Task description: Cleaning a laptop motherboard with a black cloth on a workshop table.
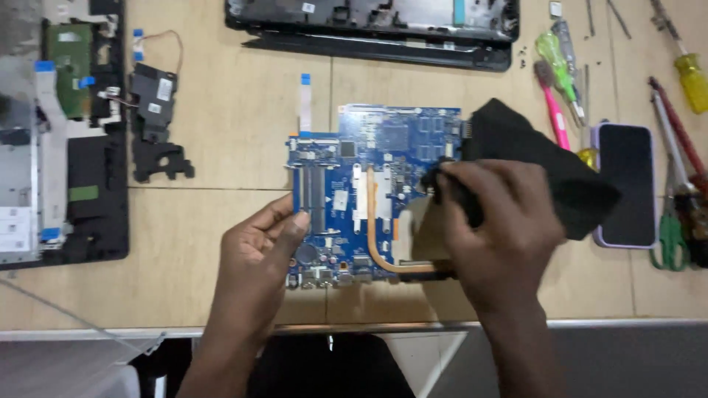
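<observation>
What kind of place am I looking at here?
Likely an electronics repair bench: a bare blue laptop motherboard under the hands, an opened laptop shell behind it, and screwdrivers laid out on the wooden table.

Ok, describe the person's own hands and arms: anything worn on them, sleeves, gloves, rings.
Both are bare. The left hand and right hand wear no gloves, and no rings show on the fingers. The forearms are uncovered down to the picture's lower edge: no sleeves, watch or wristband in view.
</observation>
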